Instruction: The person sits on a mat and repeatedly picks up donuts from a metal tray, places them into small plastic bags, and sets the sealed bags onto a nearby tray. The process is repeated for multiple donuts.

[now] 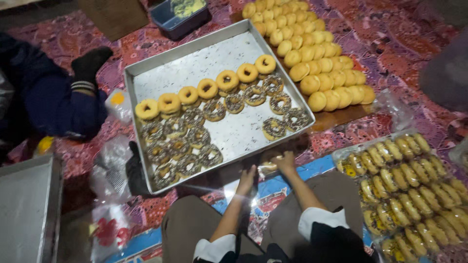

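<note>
A: While scanning from the left, what is lying beside the big tray (146, 80)?

B: A second metal tray (29, 204) and clear plastic bags (109, 165) are lying on the patterned floor mat (390, 44), near another person's socked foot (90, 63).

A: And what are the hands doing?

B: Left hand (247, 178) is resting just below the big tray's near rim, fingers loosely extended, gripping nothing I can make out. Right hand (285, 160) is closing around a pale doughnut (269, 163), pinched at its right side, just beside that rim.

A: What is risking trouble?

B: Sprinkled doughnuts (180, 146) are sitting close to the near rim; a wrist brushing them could be smearing the topping, I would judge.

A: Further right?

B: Plain dough balls (312, 53) are resting on a board, and bagged doughnuts (409, 185) are lying beside the right knee.
</note>
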